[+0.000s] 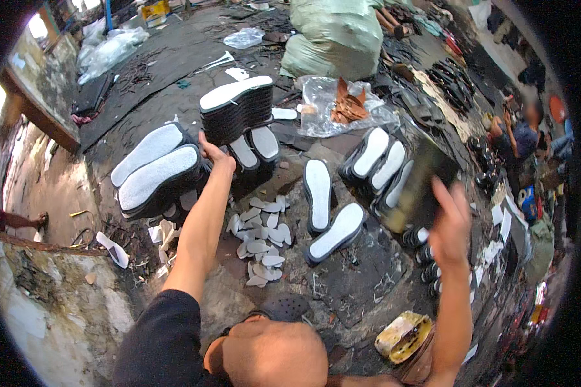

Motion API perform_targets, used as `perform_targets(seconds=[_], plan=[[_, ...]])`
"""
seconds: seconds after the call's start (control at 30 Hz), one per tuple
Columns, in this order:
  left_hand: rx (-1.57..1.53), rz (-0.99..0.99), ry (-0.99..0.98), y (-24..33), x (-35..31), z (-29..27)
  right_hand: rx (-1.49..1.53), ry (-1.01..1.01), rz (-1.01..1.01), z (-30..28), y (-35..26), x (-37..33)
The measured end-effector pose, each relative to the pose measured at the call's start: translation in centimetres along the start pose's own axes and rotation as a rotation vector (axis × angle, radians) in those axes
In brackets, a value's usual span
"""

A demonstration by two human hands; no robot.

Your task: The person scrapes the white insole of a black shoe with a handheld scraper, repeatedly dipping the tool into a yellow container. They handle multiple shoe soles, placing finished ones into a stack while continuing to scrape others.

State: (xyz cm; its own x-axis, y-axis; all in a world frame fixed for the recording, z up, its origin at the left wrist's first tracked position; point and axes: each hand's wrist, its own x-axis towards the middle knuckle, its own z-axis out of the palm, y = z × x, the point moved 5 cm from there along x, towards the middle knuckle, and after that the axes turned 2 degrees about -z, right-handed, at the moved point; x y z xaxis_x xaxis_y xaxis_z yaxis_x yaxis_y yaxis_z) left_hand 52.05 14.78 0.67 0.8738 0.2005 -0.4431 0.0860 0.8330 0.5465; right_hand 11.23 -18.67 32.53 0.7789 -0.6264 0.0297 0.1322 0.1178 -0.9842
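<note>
My left hand (217, 155) is closed at the lower left corner of a tall stack of black shoe soles (236, 106) with white tops; some fingertips are hidden. Two shorter white-topped soles (265, 142) lie just right of it, and two larger stacks (158, 171) are at its left. My right hand (450, 222) is smeared by motion beside a blurred dark flat piece (426, 184) with a yellowish streak. Whether its fingers grip that piece is unclear. The piece partly covers a group of soles (387, 164). Two more soles (317, 193) lie between my hands.
Small pale oval pieces (263, 242) are heaped on the dark floor before me. A big green sack (334, 39) and clear plastic with brown scraps (348, 106) lie beyond. A yellowed tub (403, 337) stands near my right forearm. Another person (528, 132) sits at far right.
</note>
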Motion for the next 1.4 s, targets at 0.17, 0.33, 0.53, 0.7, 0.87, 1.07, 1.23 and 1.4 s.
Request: perform_targets(seconds=[0.17, 0.33, 0.53, 0.7, 0.87, 1.07, 1.23, 1.4], plan=[[-0.01, -0.121, 0.096, -2.0, -0.1, -2.3, 0.361, -0.486, 0.198, 26.4, 8.5, 14.3], [-0.021, -0.219, 0.029, -3.7, -2.4, -0.3, -0.131, -0.36, 0.026, 38.4, 16.3, 21.1], [-0.032, -0.213, -0.102, -3.7, -2.2, 0.5, -0.337, -0.502, 0.041, 36.6, 20.3, 22.7], [0.064, 0.005, -0.121, -2.6, -4.2, 1.4, -0.161, -0.523, 0.123, 32.7, 17.4, 21.3], [0.081, 0.053, -0.313, -2.5, -4.7, 2.6, -0.073, -0.516, 0.075, 30.3, 17.1, 21.5], [-0.018, -0.062, -0.454, -3.1, -8.5, 6.3, -0.087, -0.423, 0.037, 25.5, 15.9, 22.6], [-0.031, 0.113, -0.596, 1.5, -12.4, 9.2, 0.211, -0.427, -0.051, 23.5, 6.4, 18.0], [-0.143, 0.112, -0.883, 8.1, -21.5, 9.6, 0.248, -0.537, -0.004, 22.0, -4.1, 8.0]])
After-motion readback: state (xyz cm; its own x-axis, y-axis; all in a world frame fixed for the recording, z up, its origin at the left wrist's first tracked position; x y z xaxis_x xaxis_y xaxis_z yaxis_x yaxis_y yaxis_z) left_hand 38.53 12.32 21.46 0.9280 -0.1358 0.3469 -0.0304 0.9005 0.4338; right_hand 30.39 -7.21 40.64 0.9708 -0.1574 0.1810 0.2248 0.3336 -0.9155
